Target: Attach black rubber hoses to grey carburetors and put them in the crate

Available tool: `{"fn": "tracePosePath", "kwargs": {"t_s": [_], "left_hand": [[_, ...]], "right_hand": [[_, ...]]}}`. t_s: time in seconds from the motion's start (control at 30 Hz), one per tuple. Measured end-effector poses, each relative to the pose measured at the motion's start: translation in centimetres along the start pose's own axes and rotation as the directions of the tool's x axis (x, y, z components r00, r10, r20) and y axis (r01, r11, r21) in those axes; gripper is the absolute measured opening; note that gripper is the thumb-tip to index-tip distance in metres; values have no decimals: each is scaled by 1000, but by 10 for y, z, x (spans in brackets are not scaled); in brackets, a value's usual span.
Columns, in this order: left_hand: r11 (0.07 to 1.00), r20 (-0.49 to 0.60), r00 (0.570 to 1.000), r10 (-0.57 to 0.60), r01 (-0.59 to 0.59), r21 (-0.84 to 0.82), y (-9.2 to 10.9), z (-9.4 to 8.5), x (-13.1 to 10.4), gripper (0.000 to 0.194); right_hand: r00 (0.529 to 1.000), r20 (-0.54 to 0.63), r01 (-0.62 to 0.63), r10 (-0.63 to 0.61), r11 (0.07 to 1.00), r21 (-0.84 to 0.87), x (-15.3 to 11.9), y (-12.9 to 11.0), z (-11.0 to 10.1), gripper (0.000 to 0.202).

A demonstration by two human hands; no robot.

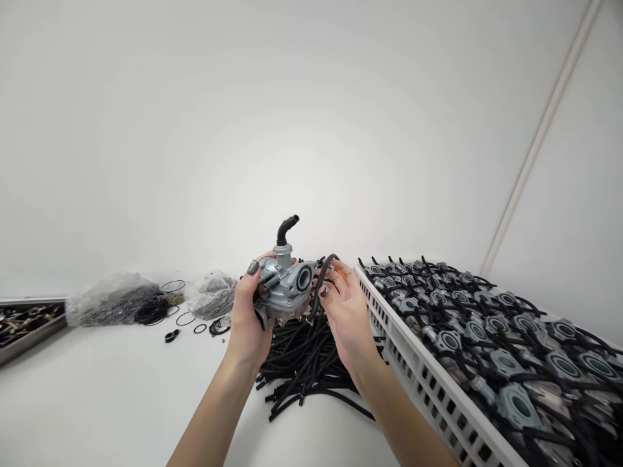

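Centre of frame: the left hand, closed, grips a silver-grey cast-metal carburettor; the right hand, half-curled, pinches a curved black rubber hose, which a slack pinch could let slip onto black tubing, lower centre.

The head camera looks from the wearer's eye level, forward and slightly down over the white table, facing the pale wall that fills the view from 9 o'clock through 12 to 3. The left hand and right hand are close, just below centre, their forearms entering from 7 and 5 o'clock. The view takes in the crate at 4 o'clock; the plain wall's distance is hard to judge.
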State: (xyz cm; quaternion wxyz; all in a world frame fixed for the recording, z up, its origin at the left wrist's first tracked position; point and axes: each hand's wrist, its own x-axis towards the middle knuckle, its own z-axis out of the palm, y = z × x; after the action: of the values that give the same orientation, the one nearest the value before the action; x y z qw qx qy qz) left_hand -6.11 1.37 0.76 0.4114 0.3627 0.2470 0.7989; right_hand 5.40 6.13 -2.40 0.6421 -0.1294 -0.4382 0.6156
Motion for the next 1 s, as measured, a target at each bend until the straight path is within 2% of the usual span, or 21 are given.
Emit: {"fn": "tracePosePath", "kwargs": {"t_s": [0.2, 0.4, 0.53, 0.7, 0.8, 0.9, 1.0], "left_hand": [[999, 46, 998, -34, 34, 15, -1, 0, -2, 53], [998, 22, 999, -46, 45, 54, 0, 0, -2, 57], [997, 10, 998, -61, 60, 39, -1, -1, -2, 57], [997, -55, 996, -66, 68, 30, -2, -2, -1, 56], [999, -117, 993, -27, 31, 38, -5, 1, -1, 49], [1000, -168, 985, 29, -27, 15, -8, 3, 0, 36], [999, -201, 978, 47, -50, -9, -10, 4, 1, 32]], "right_hand": [[999, 33, 12, -9, 997, -71, 1, 0, -1, 55], [999, 32, 6, -2, 991, -134, 1, -1, -4, 58], [997, 52, 59, -52, 986, -154, 2, 0, -5, 58], [987, 108, 136, -119, 975, -174, 3, 0, -5, 51], [982, 132, 162, -135, 962, -219, 4, -1, -7, 42], [967, 180, 232, -179, 913, -336, 9, -2, -13, 33], [925, 250, 376, -285, 778, -503, 16, -7, -21, 19]]}}
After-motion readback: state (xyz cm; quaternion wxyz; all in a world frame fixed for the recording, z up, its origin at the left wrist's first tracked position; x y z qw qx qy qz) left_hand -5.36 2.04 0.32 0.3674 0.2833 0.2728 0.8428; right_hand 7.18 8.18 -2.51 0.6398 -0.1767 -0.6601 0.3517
